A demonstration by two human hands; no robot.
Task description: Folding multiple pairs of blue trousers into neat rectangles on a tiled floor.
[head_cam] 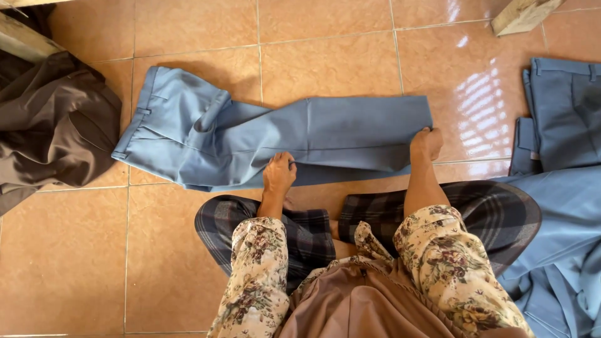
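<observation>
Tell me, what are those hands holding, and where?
Both grip the light blue trousers on the floor: left hand at the near edge mid-leg, right hand at the hem end.

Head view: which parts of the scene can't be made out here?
- Left hand: fingertips curl onto the blue trousers; the grip is unclear.
- Right hand: fingers fold over the trouser hem, hidden from above.
- Blue pile: cut off by the right edge.
- Brown cloth: cut off by the left edge.
- Wooden piece: cut off by the top edge.
</observation>
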